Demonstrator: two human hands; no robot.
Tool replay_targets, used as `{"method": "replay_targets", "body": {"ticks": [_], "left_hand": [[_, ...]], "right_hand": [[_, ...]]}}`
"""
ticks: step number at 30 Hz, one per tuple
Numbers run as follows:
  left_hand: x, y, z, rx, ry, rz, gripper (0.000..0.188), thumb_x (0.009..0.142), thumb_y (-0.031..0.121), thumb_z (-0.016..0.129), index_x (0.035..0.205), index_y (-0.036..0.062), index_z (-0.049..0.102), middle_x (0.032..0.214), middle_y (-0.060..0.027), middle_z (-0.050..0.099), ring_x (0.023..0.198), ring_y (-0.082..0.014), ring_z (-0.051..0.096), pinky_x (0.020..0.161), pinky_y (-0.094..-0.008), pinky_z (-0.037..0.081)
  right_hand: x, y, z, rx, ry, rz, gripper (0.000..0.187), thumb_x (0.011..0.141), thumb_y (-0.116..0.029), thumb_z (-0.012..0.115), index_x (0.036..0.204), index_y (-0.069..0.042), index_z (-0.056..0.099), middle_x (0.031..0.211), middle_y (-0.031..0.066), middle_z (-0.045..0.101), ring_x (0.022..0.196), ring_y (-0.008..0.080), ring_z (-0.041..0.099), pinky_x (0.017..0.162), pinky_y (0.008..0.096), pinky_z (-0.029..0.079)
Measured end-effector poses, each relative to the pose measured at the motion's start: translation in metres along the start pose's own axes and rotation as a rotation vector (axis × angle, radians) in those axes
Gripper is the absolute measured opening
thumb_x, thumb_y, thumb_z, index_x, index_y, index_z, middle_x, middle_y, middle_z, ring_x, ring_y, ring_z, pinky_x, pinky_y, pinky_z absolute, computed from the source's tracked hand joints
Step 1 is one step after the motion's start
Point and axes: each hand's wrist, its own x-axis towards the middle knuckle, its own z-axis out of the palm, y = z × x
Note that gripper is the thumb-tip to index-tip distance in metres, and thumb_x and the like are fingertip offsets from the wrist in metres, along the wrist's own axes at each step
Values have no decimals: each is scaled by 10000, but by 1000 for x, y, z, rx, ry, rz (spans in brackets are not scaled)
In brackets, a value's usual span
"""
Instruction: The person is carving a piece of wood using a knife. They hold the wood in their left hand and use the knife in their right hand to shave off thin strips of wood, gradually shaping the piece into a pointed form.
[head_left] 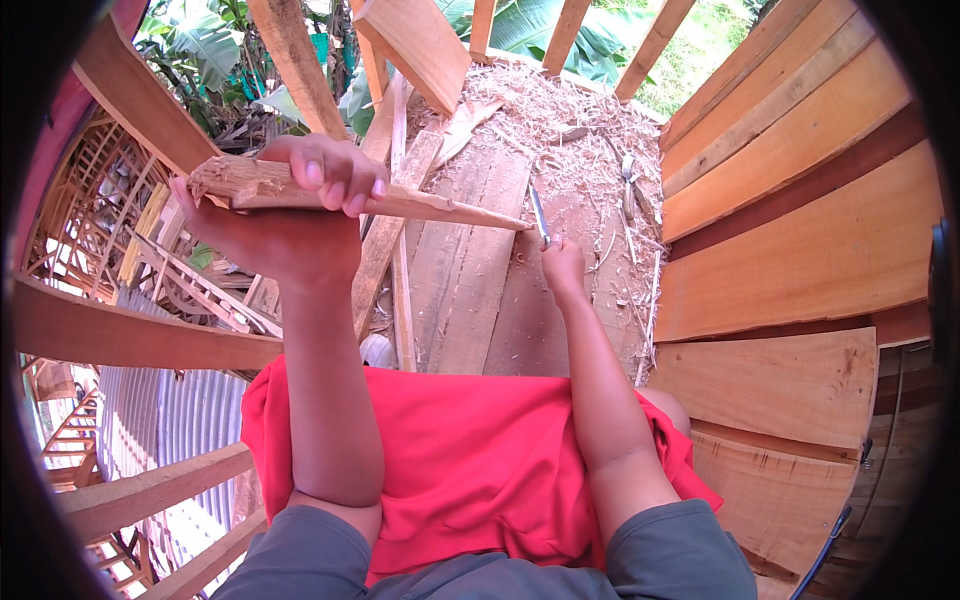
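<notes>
The left hand [290, 205] is raised close to the camera and closed around a rough, splintered wooden stake [400, 203], fingers curled over its top and thumb underneath. The stake lies roughly level and tapers to a sharp point on the right, and that point ends just beside the blade held by the other hand. The right hand [563, 265] sits lower and further out, fist wrapped tight on the handle of a narrow metal blade [539, 215] that stands up and leans slightly left from the fist; whether it is a knife or a chisel cannot be told at this size. Both forearms come up from the lower edge over red shorts [470, 460], with grey sleeves [680, 550] at the bottom. Beneath the hands run worn floor planks [470, 270], and beyond them lies a heap of pale wood shavings [570, 130] strewn across the boards. To the right, broad curved hull planks [800, 240] of fresh and reddish wood rise in overlapping courses. To the left, bent wooden ribs [130, 340] frame an open gap through which corrugated metal sheeting [165, 420] shows below. Banana leaves [210, 45] show green past the upper ribs.
</notes>
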Motion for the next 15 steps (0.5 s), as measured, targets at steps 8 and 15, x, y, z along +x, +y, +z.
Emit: {"method": "replay_targets", "body": {"ticks": [8,15], "left_hand": [[2,2,-1,-30,22,-32,794,770,818,294,699,81,580,604,-41,488,583,-186,472,640,-349,380],[1,3,-2,-39,23,-33,788,769,813,302,699,78,579,606,-43,493,588,-189,477,643,-350,379]], "right_hand": [[-5,-10,-4,-35,22,20,361,951,-252,436,918,13,679,890,251,668,850,403,647,774,457,479],[-4,-11,-3,87,-111,84,363,952,-252,439,920,25,672,886,252,664,854,394,647,770,460,475]]}}
